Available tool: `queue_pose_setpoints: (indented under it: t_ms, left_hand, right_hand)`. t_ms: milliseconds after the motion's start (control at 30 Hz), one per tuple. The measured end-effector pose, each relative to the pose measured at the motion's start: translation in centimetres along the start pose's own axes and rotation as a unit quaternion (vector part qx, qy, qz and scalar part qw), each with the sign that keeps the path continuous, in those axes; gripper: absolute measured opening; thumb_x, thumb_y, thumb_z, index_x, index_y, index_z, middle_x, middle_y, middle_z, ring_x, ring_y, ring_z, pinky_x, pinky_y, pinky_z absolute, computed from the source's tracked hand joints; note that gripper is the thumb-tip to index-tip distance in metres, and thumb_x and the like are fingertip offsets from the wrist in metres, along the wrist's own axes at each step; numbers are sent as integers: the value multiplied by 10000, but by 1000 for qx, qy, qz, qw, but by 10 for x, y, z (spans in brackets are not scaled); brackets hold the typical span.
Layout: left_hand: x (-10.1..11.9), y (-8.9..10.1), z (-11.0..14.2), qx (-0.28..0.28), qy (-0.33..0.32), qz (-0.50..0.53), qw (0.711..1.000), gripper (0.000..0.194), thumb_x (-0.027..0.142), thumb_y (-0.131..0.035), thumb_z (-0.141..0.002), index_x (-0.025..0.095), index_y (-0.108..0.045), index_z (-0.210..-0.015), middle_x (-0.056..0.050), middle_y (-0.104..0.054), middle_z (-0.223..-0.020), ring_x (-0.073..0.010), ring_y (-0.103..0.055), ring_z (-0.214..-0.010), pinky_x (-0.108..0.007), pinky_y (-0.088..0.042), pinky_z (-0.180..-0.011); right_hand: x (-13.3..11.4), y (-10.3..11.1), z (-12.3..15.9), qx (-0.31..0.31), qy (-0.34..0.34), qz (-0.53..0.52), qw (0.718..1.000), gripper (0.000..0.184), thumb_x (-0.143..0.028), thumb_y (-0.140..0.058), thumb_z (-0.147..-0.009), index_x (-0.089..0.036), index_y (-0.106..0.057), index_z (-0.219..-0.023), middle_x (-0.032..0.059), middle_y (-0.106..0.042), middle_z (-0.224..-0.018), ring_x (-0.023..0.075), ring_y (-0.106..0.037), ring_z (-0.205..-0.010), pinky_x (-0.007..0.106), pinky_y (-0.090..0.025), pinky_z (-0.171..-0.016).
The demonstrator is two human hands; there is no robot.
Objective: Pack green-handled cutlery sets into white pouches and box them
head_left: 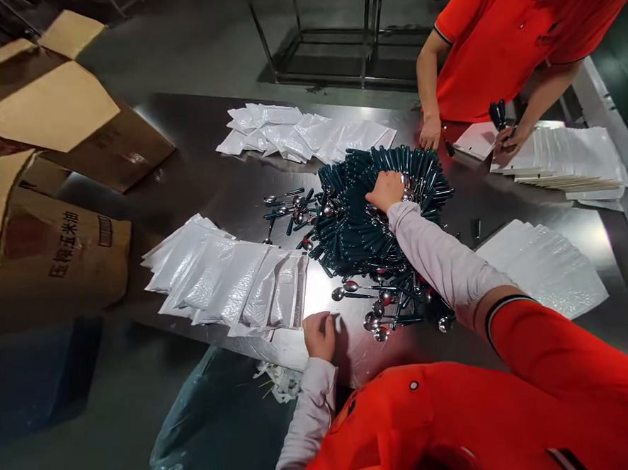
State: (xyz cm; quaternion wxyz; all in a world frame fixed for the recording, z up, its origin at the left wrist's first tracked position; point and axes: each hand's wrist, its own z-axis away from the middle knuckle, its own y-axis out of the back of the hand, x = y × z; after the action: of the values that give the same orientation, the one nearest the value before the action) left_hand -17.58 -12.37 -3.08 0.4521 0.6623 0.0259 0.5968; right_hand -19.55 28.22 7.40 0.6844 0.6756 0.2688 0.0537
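A large heap of spoons with dark green handles [345,222] lies on the metal table. My right hand [388,190] reaches into the top of it, its fingers bent down around some spoons; the fingertips are partly hidden. Near the front table edge, my left hand [320,336] is closed, its fingers curled beside the end of a row of white padded mailing bags [231,279]. Whatever those fingers hold, if anything, is hidden. Several loose spoons [379,309] lie between my hands, their shiny bowls turned various ways.
Across the table, a co-worker's hand [513,138] holds dark-handled spoons by stacked white bags [580,158]. More bags lie at the back [308,132] and fanned out at right [547,267]. Open cardboard boxes [81,256] stand left; a plastic-lined bin [219,425] sits below the edge.
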Motion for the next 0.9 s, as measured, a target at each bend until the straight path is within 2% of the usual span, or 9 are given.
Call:
queue_pose_setpoints:
  t_ms: [167,300,433,600,767,900]
  left_hand:
    - [-4,-13,-6,12,-17,20,1000,276,410,-534,-861,227,-735,-823,-137,-739,-883,-308,-695,-923,-504,-550,-910]
    - [-10,-22,-7,28,-25,37,999,296,426,-548,-852,208,-744,-811,-130,-746,-854,-286,-701,-887,-460,-575,-856]
    - [-13,-23,-8,28,-11,44,999,249,389,-578,-832,213,-753,-818,-117,-753,-854,-266,-704,-874,-424,-584,-835]
    - [-10,-23,-7,20,25,58,998,230,359,-597,-820,201,-764,-821,-118,-758,-859,-269,-703,-878,-422,-583,-833]
    - [-9,-26,-5,5,48,75,996,198,329,-608,-818,198,-757,-825,-103,-757,-861,-254,-705,-877,-405,-580,-842]
    - [-12,-29,-5,-1,55,95,994,187,328,-610,-819,210,-754,-836,-90,-755,-865,-250,-708,-879,-401,-576,-840]
  right_hand:
    - [-11,4,-4,-27,-47,22,998,573,-302,-791,-742,-25,-642,-1221,277,-613,-1320,398,-518,-1285,506,-469,-1029]
    - [-13,4,-4,-29,-41,29,998,578,-317,-800,-752,-51,-628,-1236,254,-621,-1310,373,-528,-1274,469,-468,-1019]
    - [-16,3,-3,-38,-53,39,997,647,-315,-799,-775,-26,-578,-1310,259,-627,-1290,373,-531,-1264,476,-455,-1021]
    - [-23,1,2,-25,-43,78,996,505,-275,-729,-829,-30,-639,-1261,286,-579,-1357,393,-490,-1299,496,-433,-1014]
    - [-27,1,8,-5,-38,86,996,411,-175,-604,-888,-6,-646,-1260,312,-634,-1267,390,-555,-1230,539,-410,-1004]
    - [-26,7,7,-36,-75,59,995,430,-139,-642,-861,6,-640,-1266,312,-655,-1265,396,-590,-1264,545,-428,-1043]
